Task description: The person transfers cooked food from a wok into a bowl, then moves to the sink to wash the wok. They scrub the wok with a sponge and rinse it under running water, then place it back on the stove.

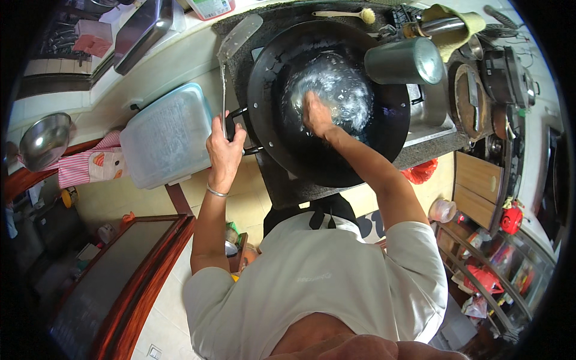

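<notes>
A large black wok [288,148] rests over the dark stone counter, with churning, splashing water [333,90] and small pale bits inside. My right hand [317,114] is down in the wok at the water, fingers bunched; foam and splash hide the fingertips, so anything in them cannot be made out. At the wok's left side, my left hand [226,146] grips a metal-handled spatula [240,36], its wet blade raised past the wok's upper left rim. The wok's black side handle [236,121] lies right beside my left fingers and thumb, partly covered by them.
A green-grey metal cylinder [402,60] overlaps the wok's right rim. Behind the wok lies a brush [344,14]. A cleaver [472,96] rests on a round chopping board [463,117] at right. To the left are a lidded plastic bin [166,135] and a steel bowl [45,141].
</notes>
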A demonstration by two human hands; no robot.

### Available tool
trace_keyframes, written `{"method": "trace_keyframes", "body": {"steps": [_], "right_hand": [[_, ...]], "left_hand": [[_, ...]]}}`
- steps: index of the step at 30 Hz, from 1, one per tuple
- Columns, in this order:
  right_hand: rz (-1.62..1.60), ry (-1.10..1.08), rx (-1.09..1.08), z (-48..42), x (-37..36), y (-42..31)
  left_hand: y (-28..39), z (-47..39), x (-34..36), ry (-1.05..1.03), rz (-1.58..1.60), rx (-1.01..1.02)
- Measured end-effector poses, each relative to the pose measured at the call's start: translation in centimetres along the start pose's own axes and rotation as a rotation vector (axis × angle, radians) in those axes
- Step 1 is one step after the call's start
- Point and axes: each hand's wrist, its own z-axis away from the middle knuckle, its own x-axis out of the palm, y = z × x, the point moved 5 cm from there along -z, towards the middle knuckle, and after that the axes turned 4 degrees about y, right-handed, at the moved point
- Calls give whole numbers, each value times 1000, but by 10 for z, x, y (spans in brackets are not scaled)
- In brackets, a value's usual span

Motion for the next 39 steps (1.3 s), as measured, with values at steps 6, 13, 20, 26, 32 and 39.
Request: {"method": "trace_keyframes", "body": {"steps": [6,13,20,26,32,39], "right_hand": [[-64,226,3,-55,-10,0],[41,300,-62,-73,-25,7],[140,336,44,-73,-51,62],[201,197,104,-19,-37,69],[164,-38,303,14,-15,27],[-262,-135,114,58,5,0]], "left_hand": [[-6,1,0,-63,7,-121],[1,0,-2,-60,-36,-99],[3,0,0,-57,-28,-102],[9,3,1,-30,13,-135],[-1,5,-1,45,40,-21],[13,3,1,17,30,23]]}}
